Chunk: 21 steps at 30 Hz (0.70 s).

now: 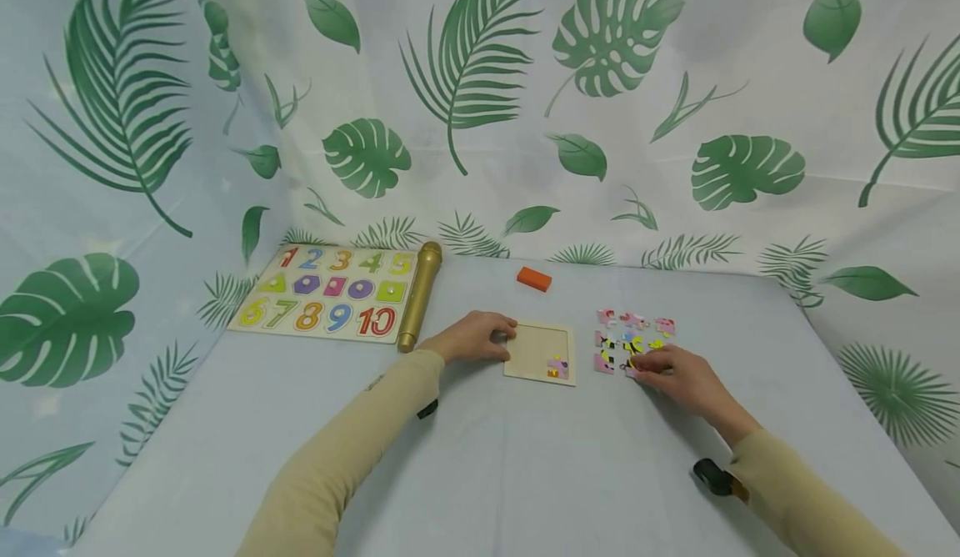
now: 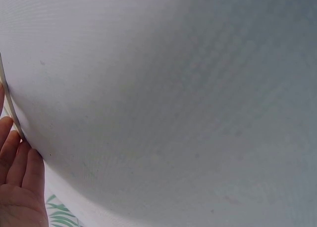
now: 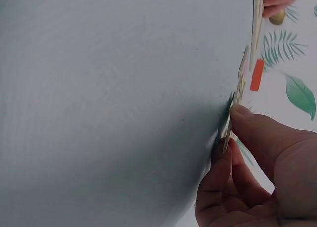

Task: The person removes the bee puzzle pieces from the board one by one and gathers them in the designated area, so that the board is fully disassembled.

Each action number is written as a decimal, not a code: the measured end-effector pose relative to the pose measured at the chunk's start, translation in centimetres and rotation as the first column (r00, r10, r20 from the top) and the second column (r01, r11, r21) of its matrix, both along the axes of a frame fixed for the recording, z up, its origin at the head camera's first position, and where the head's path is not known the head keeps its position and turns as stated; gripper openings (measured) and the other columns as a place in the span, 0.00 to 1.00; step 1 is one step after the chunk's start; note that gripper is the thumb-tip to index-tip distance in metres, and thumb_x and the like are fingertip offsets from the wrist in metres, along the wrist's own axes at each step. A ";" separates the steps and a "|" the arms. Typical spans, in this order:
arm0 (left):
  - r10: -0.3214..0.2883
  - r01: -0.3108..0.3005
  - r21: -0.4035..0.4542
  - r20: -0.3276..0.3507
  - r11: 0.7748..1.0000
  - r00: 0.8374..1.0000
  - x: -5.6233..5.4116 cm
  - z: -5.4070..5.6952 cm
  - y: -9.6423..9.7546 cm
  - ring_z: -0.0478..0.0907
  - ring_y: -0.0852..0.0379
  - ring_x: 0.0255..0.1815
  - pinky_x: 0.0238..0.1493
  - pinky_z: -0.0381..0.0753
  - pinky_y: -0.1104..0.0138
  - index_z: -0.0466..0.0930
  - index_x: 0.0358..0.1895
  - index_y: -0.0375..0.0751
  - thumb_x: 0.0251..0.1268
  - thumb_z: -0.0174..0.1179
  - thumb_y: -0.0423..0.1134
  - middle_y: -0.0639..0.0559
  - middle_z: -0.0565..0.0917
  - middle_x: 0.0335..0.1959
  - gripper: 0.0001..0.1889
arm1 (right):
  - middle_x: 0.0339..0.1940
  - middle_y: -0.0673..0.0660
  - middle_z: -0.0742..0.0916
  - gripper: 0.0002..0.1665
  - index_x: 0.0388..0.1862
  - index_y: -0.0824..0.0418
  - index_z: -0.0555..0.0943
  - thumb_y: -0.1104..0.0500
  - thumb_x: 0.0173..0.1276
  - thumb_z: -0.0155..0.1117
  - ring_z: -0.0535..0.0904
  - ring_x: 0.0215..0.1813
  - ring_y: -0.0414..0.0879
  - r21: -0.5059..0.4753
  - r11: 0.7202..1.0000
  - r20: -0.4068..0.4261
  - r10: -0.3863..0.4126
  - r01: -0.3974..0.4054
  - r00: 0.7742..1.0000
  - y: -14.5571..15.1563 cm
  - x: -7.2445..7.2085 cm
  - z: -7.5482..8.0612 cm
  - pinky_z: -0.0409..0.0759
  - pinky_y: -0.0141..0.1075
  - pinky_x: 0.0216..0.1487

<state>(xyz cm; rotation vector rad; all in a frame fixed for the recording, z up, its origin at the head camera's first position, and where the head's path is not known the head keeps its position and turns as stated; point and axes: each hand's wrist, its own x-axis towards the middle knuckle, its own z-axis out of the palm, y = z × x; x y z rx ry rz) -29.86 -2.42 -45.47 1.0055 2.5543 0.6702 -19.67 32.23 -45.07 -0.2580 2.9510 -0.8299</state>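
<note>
A square wooden puzzle board [image 1: 536,344] lies flat, one pink puzzle piece [image 1: 557,367] in its lower right corner. My left hand [image 1: 471,338] rests at the board's left edge; in the left wrist view its fairly straight fingers [image 2: 33,172] touch the rim. Right of the board, several jigsaw pieces [image 1: 604,363] with pink, yellow and black print lie in loose rows. My right hand [image 1: 684,380] is at the lower right of these, pinching a thin puzzle piece [image 3: 228,135] between thumb and fingertips. Its printed face is mostly hidden.
An orange block [image 1: 534,279] lies behind the board. Further left are a number-and-shape board [image 1: 318,284] and a gold microphone-shaped stick [image 1: 420,298] along its right side. A leaf-printed cloth wall [image 1: 480,190] rises behind the white table cloth [image 1: 517,465].
</note>
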 end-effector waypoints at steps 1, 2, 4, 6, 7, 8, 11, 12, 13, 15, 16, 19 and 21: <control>0.000 0.000 0.002 0.001 1.000 1.000 0.0 0.0 0.0 0.68 0.53 0.69 0.70 0.65 0.65 0.79 0.59 0.38 0.62 0.68 0.40 0.48 0.74 0.67 0.22 | 0.39 0.53 0.84 0.18 0.49 0.62 0.86 0.53 0.65 0.70 0.79 0.44 0.50 0.003 1.000 -0.004 0.001 -0.001 1.000 0.0 -0.1 0.0 0.77 0.41 0.40; -0.002 0.002 0.003 0.000 1.000 1.000 0.0 0.0 0.0 0.68 0.53 0.69 0.70 0.65 0.64 0.79 0.59 0.38 0.62 0.68 0.40 0.48 0.74 0.67 0.22 | 0.39 0.53 0.84 0.18 0.49 0.62 0.86 0.53 0.64 0.70 0.79 0.44 0.50 0.003 1.000 -0.009 0.004 -0.004 1.000 -0.1 -0.2 -0.1 0.77 0.40 0.40; -0.003 0.003 0.002 -0.001 1.000 1.000 0.0 0.0 0.0 0.68 0.53 0.69 0.70 0.65 0.65 0.79 0.59 0.38 0.62 0.68 0.40 0.48 0.74 0.67 0.22 | 0.39 0.53 0.83 0.17 0.49 0.63 0.86 0.55 0.64 0.70 0.78 0.43 0.50 0.006 1.000 -0.015 0.009 -0.009 1.000 -0.1 -0.3 -0.2 0.76 0.40 0.39; -0.003 0.003 0.002 -0.003 1.000 1.000 0.0 0.0 0.0 0.68 0.53 0.69 0.70 0.65 0.65 0.79 0.59 0.38 0.62 0.68 0.40 0.48 0.74 0.67 0.22 | 0.39 0.54 0.82 0.17 0.49 0.63 0.86 0.55 0.64 0.70 0.78 0.43 0.50 0.008 1.000 -0.016 0.010 -0.009 1.000 -0.2 -0.3 -0.3 0.75 0.40 0.39; -0.003 0.003 0.003 -0.004 1.000 1.000 0.0 0.0 0.0 0.68 0.53 0.69 0.70 0.64 0.65 0.79 0.59 0.38 0.62 0.68 0.41 0.48 0.74 0.67 0.22 | 0.39 0.55 0.82 0.17 0.49 0.63 0.85 0.55 0.64 0.70 0.78 0.43 0.50 0.012 1.000 -0.020 0.010 -0.010 1.000 -0.2 -0.3 -0.3 0.75 0.40 0.39; -0.002 0.002 0.004 -0.003 1.000 1.000 0.0 0.0 0.0 0.68 0.53 0.69 0.70 0.64 0.65 0.79 0.59 0.38 0.62 0.68 0.41 0.49 0.74 0.67 0.22 | 0.39 0.55 0.82 0.17 0.49 0.64 0.85 0.56 0.64 0.70 0.77 0.42 0.50 0.012 1.000 -0.020 0.011 -0.011 1.000 -0.2 -0.3 -0.4 0.75 0.40 0.39; 0.000 0.000 0.006 0.000 1.000 1.000 0.0 0.0 0.0 0.67 0.53 0.70 0.70 0.64 0.65 0.79 0.59 0.38 0.62 0.68 0.40 0.49 0.74 0.67 0.23 | 0.39 0.55 0.82 0.18 0.49 0.64 0.85 0.56 0.64 0.70 0.77 0.42 0.50 0.011 1.000 -0.016 0.010 -0.010 1.000 -0.3 -0.2 -0.4 0.74 0.40 0.38; -0.001 0.001 0.006 0.001 1.000 1.000 0.1 0.0 0.0 0.67 0.53 0.70 0.70 0.64 0.65 0.79 0.59 0.38 0.62 0.68 0.40 0.49 0.74 0.67 0.23 | 0.39 0.55 0.82 0.17 0.49 0.64 0.85 0.56 0.64 0.70 0.77 0.42 0.50 0.012 1.000 -0.017 0.009 -0.009 1.000 -0.3 -0.2 -0.4 0.75 0.40 0.38; -0.001 0.001 0.006 -0.001 1.000 1.000 0.1 0.0 0.0 0.67 0.53 0.70 0.70 0.64 0.65 0.79 0.59 0.38 0.62 0.68 0.40 0.48 0.74 0.67 0.23 | 0.39 0.55 0.82 0.17 0.49 0.63 0.85 0.56 0.64 0.70 0.77 0.42 0.50 0.011 1.000 -0.014 0.009 -0.009 1.000 -0.3 -0.2 -0.4 0.75 0.40 0.38; -0.004 0.004 0.003 -0.004 1.000 1.000 0.1 0.0 0.0 0.67 0.53 0.70 0.70 0.64 0.65 0.79 0.59 0.38 0.62 0.68 0.40 0.48 0.74 0.67 0.23 | 0.39 0.55 0.82 0.17 0.50 0.63 0.85 0.56 0.65 0.69 0.78 0.42 0.50 0.009 1.000 -0.009 0.009 -0.009 1.000 -0.3 -0.2 -0.4 0.75 0.39 0.38; -0.004 0.004 0.002 -0.006 1.000 1.000 0.1 0.0 0.0 0.67 0.53 0.70 0.70 0.64 0.65 0.79 0.59 0.38 0.62 0.68 0.40 0.48 0.74 0.67 0.23 | 0.39 0.54 0.82 0.17 0.50 0.63 0.85 0.57 0.65 0.69 0.78 0.42 0.49 0.008 1.000 -0.007 0.008 -0.008 1.000 -0.4 -0.3 -0.4 0.75 0.39 0.38; -0.006 0.006 -0.003 -0.012 1.000 1.000 0.1 0.1 -0.1 0.67 0.53 0.70 0.70 0.64 0.66 0.79 0.59 0.38 0.62 0.68 0.40 0.49 0.74 0.67 0.23 | 0.39 0.54 0.82 0.16 0.49 0.62 0.85 0.57 0.65 0.69 0.77 0.41 0.49 0.009 1.000 0.001 0.004 -0.004 1.000 -0.4 -0.3 -0.4 0.75 0.39 0.37; -0.006 0.006 -0.005 -0.013 1.000 1.000 0.1 0.1 -0.1 0.68 0.53 0.70 0.70 0.64 0.66 0.79 0.59 0.37 0.62 0.68 0.40 0.48 0.74 0.67 0.23 | 0.39 0.54 0.82 0.16 0.50 0.62 0.85 0.57 0.65 0.69 0.77 0.41 0.48 0.007 1.000 0.004 0.006 -0.006 1.000 -0.4 -0.4 -0.5 0.75 0.39 0.37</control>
